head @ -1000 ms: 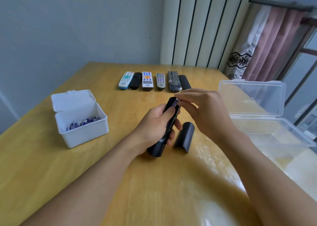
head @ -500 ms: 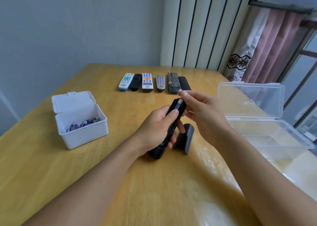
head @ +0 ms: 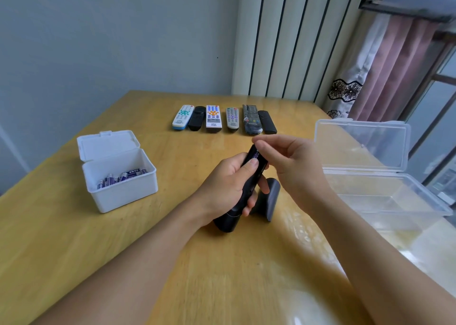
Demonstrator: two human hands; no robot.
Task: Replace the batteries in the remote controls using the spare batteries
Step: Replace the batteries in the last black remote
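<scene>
My left hand (head: 223, 188) grips a black remote (head: 243, 193), tilted with its lower end on the table and its open battery bay facing up. A purple battery (head: 256, 155) lies in the bay's upper end. My right hand (head: 291, 161) reaches in from the right, with thumb and forefinger pinched on the battery's top end. The remote's black cover (head: 270, 198) lies on the table just right of the remote. An open white box (head: 121, 193) at the left holds several spare batteries (head: 122, 176).
Several more remotes (head: 213, 117) lie in a row at the back of the wooden table (head: 74, 250). A clear plastic box (head: 385, 201) with its lid up stands at the right edge. A curtain and a window are behind it.
My right hand has drawn back to the right, from lying over the remote's top to touching it with the fingertips only. My left hand and the remote have hardly moved.
</scene>
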